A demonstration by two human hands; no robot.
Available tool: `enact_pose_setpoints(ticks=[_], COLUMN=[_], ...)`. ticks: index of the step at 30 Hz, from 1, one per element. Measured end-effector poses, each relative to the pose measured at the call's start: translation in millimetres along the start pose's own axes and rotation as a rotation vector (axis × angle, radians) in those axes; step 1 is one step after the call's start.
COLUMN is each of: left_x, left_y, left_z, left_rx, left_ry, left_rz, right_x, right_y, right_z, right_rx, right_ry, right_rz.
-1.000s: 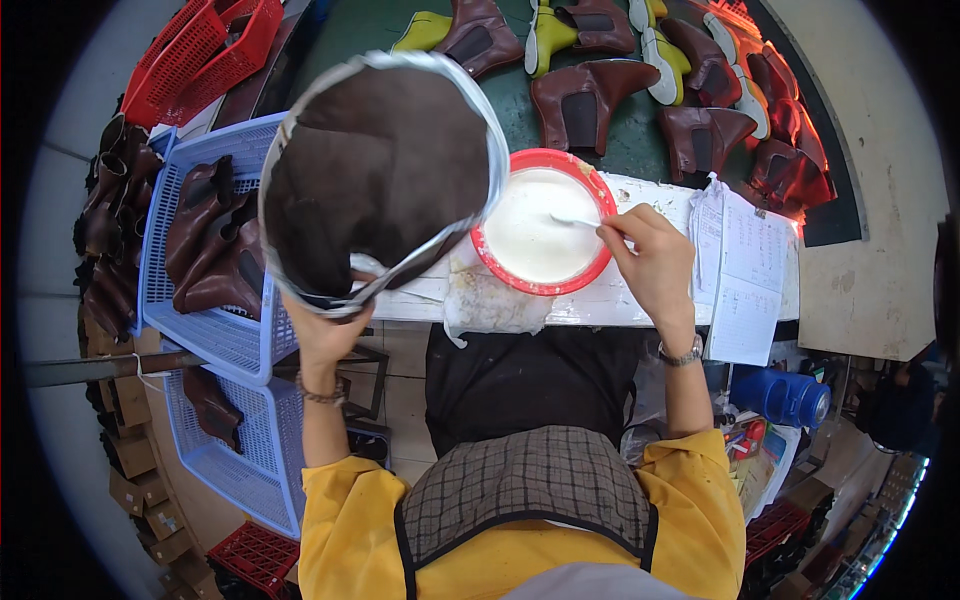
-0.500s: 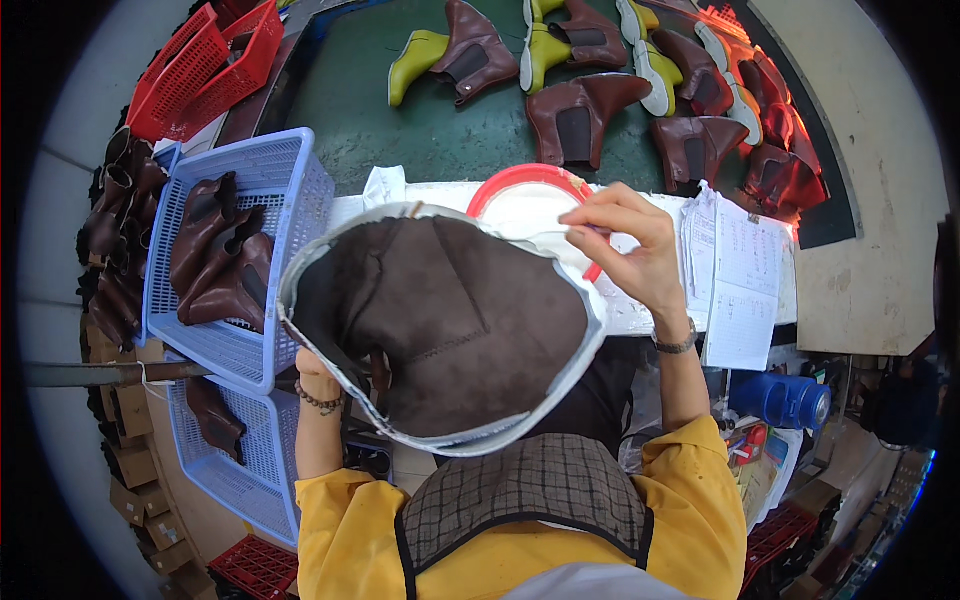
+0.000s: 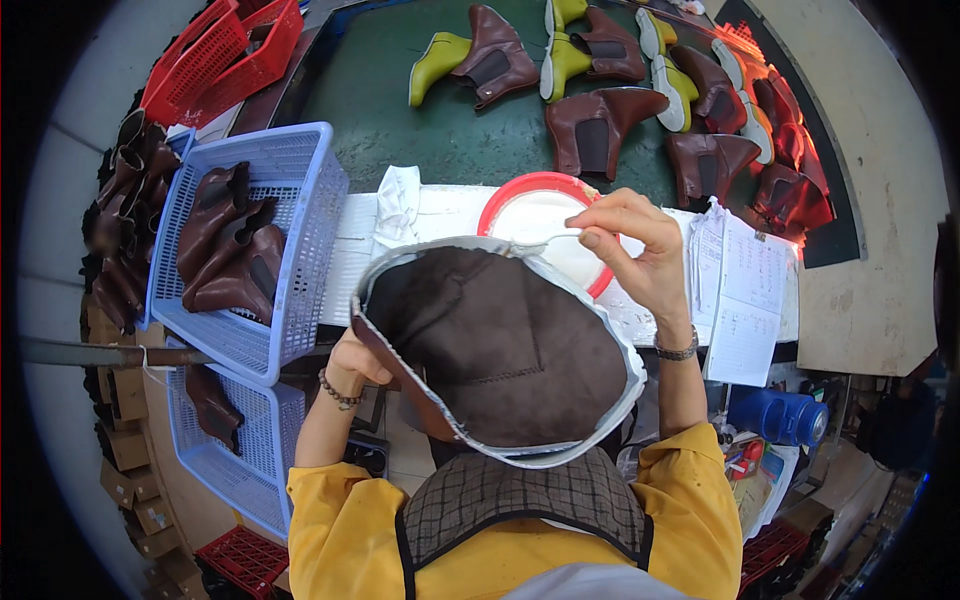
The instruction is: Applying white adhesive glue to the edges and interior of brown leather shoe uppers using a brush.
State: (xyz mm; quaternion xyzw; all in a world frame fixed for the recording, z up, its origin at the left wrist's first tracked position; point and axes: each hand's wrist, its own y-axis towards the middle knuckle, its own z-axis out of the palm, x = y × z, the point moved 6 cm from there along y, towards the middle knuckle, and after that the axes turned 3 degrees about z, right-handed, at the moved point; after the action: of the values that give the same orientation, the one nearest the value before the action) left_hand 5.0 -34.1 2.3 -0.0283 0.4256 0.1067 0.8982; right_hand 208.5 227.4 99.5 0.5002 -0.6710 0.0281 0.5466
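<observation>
A brown boot upper (image 3: 480, 350) is in front of me, its wide opening with a pale edge turned upward and its dark brown lining showing. My left hand (image 3: 356, 362) is closed on its left side; some of the fingers are hidden behind the leather. My right hand (image 3: 640, 245) pinches a thin white stick-like tool (image 3: 548, 241), whose other end meets the far edge of the upper. Just beyond that edge stands a red-rimmed round tub (image 3: 522, 183) with white contents, partly covered by the upper and my right hand.
Blue baskets (image 3: 300, 220) with brown uppers stand at the left, red baskets (image 3: 165, 100) behind. Several brown boots (image 3: 600, 130), some on yellow-green lasts (image 3: 437, 68), lie on the green bench (image 3: 370, 110). Papers (image 3: 750, 290), a white cloth (image 3: 398, 200) and a blue bottle (image 3: 780, 413) are nearby.
The upper has shifted right and turned somewhat, and my left hand has moved right with it, showing more. My right hand stays near the far edge. The surroundings sit slightly differently in view.
</observation>
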Motion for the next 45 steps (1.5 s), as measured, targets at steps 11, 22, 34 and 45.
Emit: enact_pose_setpoints(ticks=[11, 22, 34, 45], left_x=[32, 23, -11, 0], left_y=[5, -14, 38, 229], left_z=[25, -43, -41, -147], left_rx=[0.215, -0.003, -0.296, -0.149], left_ry=[-0.048, -0.189, -0.18, 0.182], left_rz=[-0.499, -0.036, 0.098, -0.158], right_x=[35, -28, -159, -198], right_y=[33, -36, -97, -111], right_z=[15, -7, -35, -34], right_rx=[0.228, 0.064, -0.388, -0.625], right_ry=[-0.2, 0.0, 0.358, 0.268], right_rz=[-0.241, 0.091, 0.569, 0.645])
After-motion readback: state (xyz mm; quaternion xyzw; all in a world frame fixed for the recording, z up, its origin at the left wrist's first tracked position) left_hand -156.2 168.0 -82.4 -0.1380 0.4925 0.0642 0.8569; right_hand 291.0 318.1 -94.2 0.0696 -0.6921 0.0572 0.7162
